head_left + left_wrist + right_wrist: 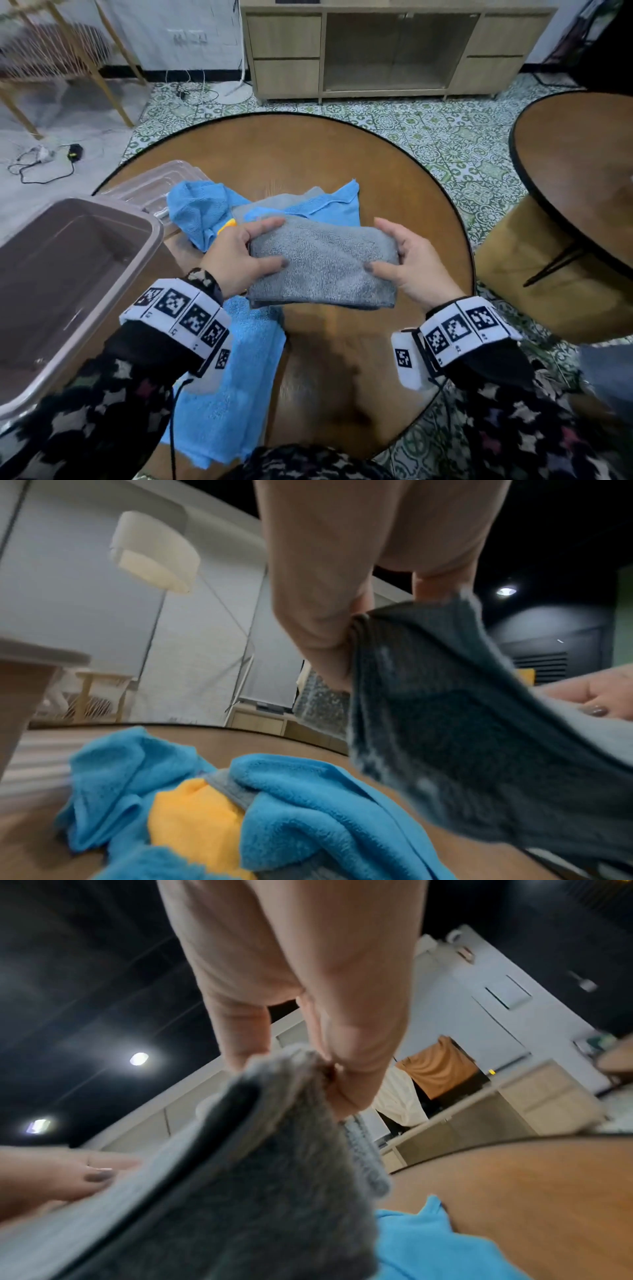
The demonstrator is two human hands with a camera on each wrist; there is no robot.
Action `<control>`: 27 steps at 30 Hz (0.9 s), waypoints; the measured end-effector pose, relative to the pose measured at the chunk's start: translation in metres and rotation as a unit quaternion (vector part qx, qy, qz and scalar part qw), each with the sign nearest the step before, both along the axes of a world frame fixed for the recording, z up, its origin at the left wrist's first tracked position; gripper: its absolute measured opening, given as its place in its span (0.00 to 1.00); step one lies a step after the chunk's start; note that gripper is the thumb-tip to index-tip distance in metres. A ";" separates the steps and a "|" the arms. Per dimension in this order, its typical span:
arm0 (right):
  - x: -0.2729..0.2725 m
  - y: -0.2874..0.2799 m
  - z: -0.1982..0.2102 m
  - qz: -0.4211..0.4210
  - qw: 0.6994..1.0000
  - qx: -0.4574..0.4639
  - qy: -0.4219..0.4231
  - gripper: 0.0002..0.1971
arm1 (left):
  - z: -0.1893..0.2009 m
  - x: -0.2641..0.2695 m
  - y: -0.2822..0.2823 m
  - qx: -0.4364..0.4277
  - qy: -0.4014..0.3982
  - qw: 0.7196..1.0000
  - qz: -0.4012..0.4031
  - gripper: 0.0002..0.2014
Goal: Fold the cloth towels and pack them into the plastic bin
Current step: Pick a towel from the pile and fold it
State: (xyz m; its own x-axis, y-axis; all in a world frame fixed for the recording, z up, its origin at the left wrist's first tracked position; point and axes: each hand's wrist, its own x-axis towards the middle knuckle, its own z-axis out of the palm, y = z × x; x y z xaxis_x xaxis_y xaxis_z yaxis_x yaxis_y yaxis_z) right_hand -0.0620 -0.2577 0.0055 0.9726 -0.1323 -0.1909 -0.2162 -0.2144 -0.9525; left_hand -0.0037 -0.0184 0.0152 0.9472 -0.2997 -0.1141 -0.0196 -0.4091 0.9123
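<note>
Holding one folded gray towel above the desk, your left hand and right hand each pinch an end. Beyond your left hand lie two blue towels, one yellow cloth, and another gray one; one plastic bin stands left of it.
</note>
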 end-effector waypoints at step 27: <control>0.010 0.003 0.036 0.005 0.973 0.228 -0.025 0.14 | 0.021 -0.002 0.015 -0.312 0.291 0.904 0.021 0.18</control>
State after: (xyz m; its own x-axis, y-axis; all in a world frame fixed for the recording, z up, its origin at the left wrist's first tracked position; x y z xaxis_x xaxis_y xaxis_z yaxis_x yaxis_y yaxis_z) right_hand -0.0524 -0.2543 0.0416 0.9830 -0.0351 -0.1805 -0.1677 0.2315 -0.9583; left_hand -0.0061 -0.0031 0.0367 0.7936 -0.4419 -0.4182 0.5413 0.1989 0.8170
